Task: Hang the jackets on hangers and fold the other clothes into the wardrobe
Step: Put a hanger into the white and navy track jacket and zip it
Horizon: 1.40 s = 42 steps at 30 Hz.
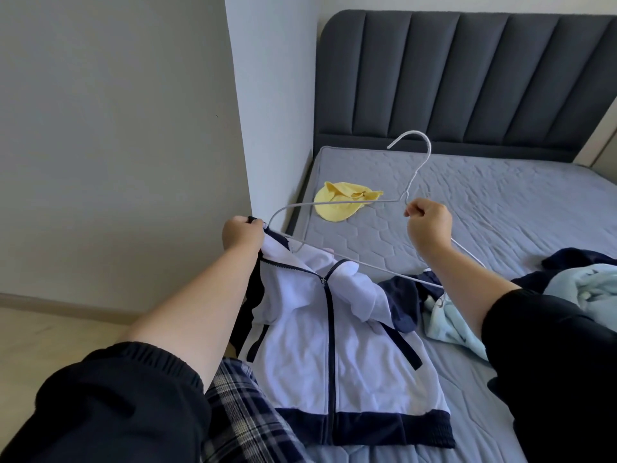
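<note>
— While both arms are up, what is there to count, biggest first?

— One bed, with one padded headboard at 12 o'clock. One white-and-navy jacket lies zipped at 6 o'clock, its hem toward the person. One pale blue garment sits crumpled at 3 o'clock with dark navy cloth around it. One plaid cloth is at 7 o'clock and one yellow cloth just above centre.

— And the hanger?

— One wire hanger is held in the air above the jacket's collar, hook toward 12 o'clock. Its lower bar crosses over the hood.

— How do the grips stand?

— Two of them. The left grip is clenched on the jacket's shoulder at 9 o'clock, lifting it off the mattress. The right grip is curled round the hanger wire just below the neck.

— What about the edges, and room to move?

— The bed's left edge runs close beside the wall corner from 7 toward 11 o'clock. Bare mattress lies open from 1 to 2 o'clock, and floor shows at 8 o'clock.
</note>
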Each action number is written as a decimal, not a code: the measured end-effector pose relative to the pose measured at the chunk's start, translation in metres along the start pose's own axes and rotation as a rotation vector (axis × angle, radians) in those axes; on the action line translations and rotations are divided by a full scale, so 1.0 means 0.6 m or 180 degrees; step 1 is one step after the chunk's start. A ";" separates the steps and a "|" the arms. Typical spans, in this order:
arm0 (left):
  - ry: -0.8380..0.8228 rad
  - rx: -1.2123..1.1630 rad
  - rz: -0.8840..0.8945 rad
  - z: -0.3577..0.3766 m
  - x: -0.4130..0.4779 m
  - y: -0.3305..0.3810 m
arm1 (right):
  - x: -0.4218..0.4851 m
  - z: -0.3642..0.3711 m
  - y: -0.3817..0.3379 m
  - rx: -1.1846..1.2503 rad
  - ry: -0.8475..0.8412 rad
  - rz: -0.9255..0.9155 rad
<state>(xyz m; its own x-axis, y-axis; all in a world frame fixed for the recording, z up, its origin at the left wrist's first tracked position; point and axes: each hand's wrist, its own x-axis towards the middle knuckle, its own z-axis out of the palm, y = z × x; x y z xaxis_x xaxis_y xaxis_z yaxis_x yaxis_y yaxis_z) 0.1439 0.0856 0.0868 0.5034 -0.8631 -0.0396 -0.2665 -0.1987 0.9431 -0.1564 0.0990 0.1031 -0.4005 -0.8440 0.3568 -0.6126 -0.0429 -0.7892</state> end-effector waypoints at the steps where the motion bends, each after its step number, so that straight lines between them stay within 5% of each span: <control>1: 0.0026 0.0074 0.0094 0.001 -0.003 0.001 | -0.003 0.002 0.000 -0.0030 -0.0041 -0.0005; 14: -0.0779 0.0572 0.1752 0.063 -0.131 0.079 | -0.053 0.092 -0.051 -0.0158 -0.0324 -0.0252; 23: -0.0953 0.1455 0.3189 0.025 -0.100 0.053 | -0.048 0.051 -0.068 0.0619 -0.0286 0.0115; 27: -0.1191 0.1332 0.2637 0.014 -0.094 0.059 | -0.059 0.052 -0.078 0.0635 -0.0334 0.0025; 33: -0.1102 0.2366 0.3148 -0.005 -0.078 0.063 | -0.072 0.067 -0.089 0.0614 -0.0405 -0.0141; 38: -0.1097 0.2436 0.2642 -0.003 -0.075 0.055 | -0.080 0.081 -0.099 0.0648 -0.0515 -0.0283; 42: -0.0916 0.1836 0.2279 -0.001 -0.066 0.041 | -0.078 0.090 -0.093 0.0014 0.0256 -0.1491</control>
<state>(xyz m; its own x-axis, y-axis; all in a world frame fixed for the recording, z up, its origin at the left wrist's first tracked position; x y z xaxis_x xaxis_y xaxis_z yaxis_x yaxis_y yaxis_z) 0.1175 0.1152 0.1120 -0.1359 -0.9340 0.3305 -0.8338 0.2880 0.4709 -0.0669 0.1119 0.1037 -0.1334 -0.6891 0.7122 -0.7370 -0.4115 -0.5362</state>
